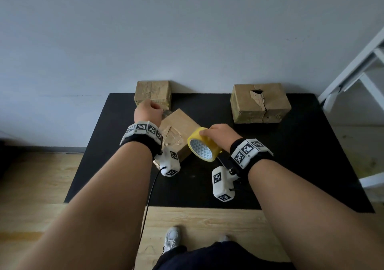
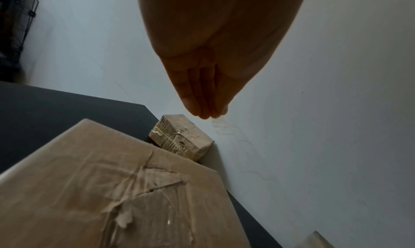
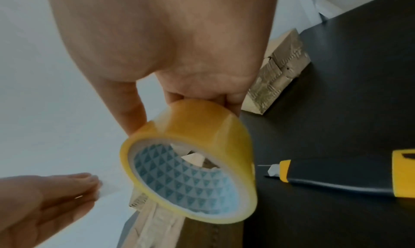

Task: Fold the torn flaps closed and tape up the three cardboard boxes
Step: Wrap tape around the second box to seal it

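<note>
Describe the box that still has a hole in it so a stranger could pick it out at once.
On the black mat against the pale wall, look to the far right corner. There sits the brown cardboard box with a torn hole, well apart from the other two boxes. It alone shows a dark open hole and a ragged split on top.

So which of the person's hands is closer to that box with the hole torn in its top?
Right. The right hand, gripping the tape roll, is just in front of the torn box toward the person. The left hand is farther off, across the table by the other two boxes.
</note>
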`<move>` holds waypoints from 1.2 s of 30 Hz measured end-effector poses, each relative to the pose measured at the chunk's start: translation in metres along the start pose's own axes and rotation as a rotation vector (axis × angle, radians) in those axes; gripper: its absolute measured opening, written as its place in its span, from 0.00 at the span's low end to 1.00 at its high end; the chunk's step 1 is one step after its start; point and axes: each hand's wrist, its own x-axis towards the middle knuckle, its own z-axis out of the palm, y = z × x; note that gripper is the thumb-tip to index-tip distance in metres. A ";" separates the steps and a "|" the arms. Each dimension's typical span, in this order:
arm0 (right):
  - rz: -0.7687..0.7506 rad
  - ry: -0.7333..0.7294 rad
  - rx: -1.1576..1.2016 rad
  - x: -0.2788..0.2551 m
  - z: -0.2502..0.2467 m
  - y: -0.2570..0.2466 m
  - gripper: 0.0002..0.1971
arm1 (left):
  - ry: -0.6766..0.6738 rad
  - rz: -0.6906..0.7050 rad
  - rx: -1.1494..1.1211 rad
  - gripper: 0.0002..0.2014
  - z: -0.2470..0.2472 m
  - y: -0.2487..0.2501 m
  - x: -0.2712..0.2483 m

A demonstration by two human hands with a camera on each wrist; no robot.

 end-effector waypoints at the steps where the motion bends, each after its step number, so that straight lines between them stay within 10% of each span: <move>1: -0.002 0.031 -0.015 0.001 0.003 -0.003 0.16 | 0.000 0.012 0.004 0.04 0.001 0.001 0.002; 9: 0.274 0.115 -0.314 0.008 0.021 0.001 0.25 | -0.084 0.016 -0.021 0.06 0.012 -0.003 0.023; 36: 0.468 0.250 -0.310 0.046 0.060 -0.008 0.17 | -0.436 0.015 0.172 0.03 0.041 -0.047 0.091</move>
